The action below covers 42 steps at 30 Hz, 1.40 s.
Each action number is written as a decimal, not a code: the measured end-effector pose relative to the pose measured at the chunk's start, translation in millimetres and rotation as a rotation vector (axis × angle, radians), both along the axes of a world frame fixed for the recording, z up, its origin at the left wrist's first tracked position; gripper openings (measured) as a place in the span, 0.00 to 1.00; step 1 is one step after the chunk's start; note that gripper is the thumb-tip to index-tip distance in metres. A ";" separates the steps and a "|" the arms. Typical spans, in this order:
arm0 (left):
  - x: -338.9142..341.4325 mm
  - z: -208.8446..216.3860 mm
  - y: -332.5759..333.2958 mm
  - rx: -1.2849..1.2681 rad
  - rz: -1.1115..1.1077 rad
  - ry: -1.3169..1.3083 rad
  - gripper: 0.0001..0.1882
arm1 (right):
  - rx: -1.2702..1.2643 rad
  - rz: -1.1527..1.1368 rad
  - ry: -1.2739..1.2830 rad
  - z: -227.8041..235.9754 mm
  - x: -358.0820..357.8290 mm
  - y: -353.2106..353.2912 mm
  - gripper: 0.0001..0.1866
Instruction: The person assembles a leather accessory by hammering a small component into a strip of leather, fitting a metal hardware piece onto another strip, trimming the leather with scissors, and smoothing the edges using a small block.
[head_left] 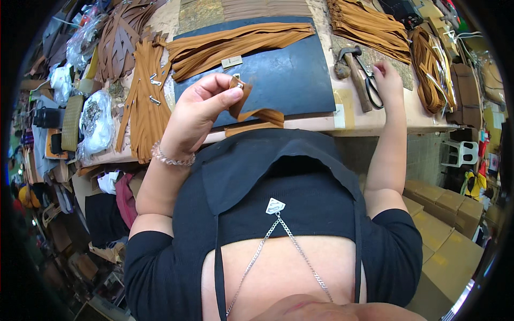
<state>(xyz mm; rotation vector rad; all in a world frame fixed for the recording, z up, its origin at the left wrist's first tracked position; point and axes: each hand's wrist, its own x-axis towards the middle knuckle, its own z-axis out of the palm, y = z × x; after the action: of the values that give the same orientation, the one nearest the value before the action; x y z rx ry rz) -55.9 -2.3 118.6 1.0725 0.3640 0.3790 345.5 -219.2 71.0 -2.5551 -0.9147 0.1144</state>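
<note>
My left hand [201, 107] is raised above the table's near edge and pinches a tan leather strap [257, 113] with a small metal fitting at its top end. The strap curls down and to the right below my fingers. My right hand [386, 74] rests on the wooden table [353, 115] at the right, its fingers touching the scissors [370, 85] that lie next to a hammer [354, 75]. A dark cutting mat [289, 75] lies between my hands, with a bundle of tan straps [235, 45] across its far part.
More tan strap piles lie at the left [144, 101], far right [367, 24] and right edge [428, 67]. Plastic bags of small parts [96, 120] sit at the left. Cardboard boxes [444, 224] and a white plastic stool [463, 152] stand below the table's right side.
</note>
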 end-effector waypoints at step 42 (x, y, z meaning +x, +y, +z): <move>0.8 33.7 -21.1 0.101 -0.116 0.254 0.06 | -0.245 0.919 1.072 81.1 -137.1 -0.3 0.57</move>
<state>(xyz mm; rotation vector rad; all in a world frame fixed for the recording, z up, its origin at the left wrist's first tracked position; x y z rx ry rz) -55.1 -23.5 152.3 1.2382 0.5093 0.1588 208.5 -219.5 152.1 -1.5596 -1.4738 1.7008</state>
